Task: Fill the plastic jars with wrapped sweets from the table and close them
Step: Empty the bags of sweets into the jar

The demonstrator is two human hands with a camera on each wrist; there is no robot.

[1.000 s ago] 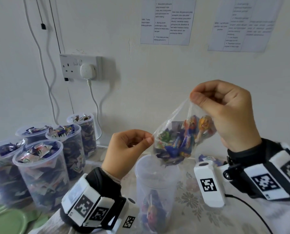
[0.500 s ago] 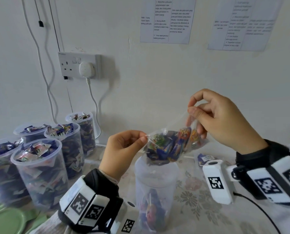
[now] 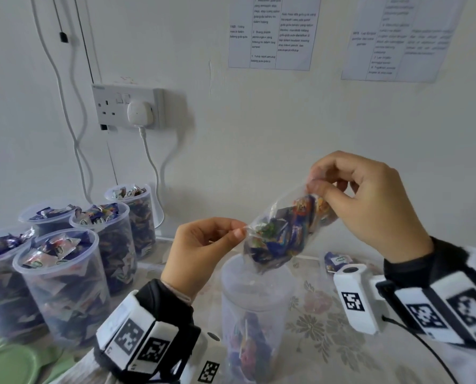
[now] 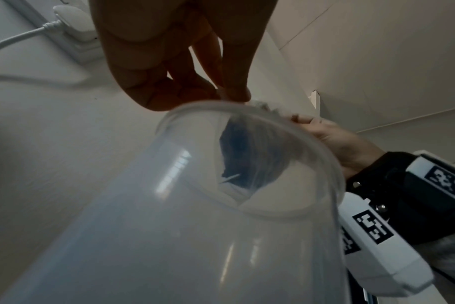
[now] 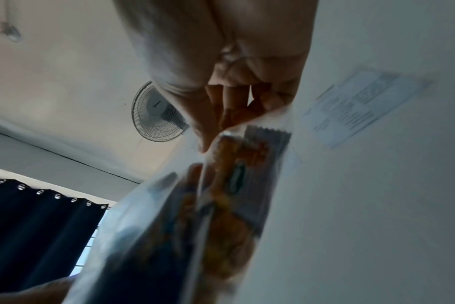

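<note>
Left hand pinching, lower; right hand pinching, raised.

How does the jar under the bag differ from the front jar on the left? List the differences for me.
The jar under the bag holds only a few sweets at its bottom; the front jar on the left is packed to the rim. The jar under the bag has the clear bag tipped above its mouth, pinched by the left hand and right hand; nothing hangs over the front left jar. Both are translucent, upright and lidless.
</note>
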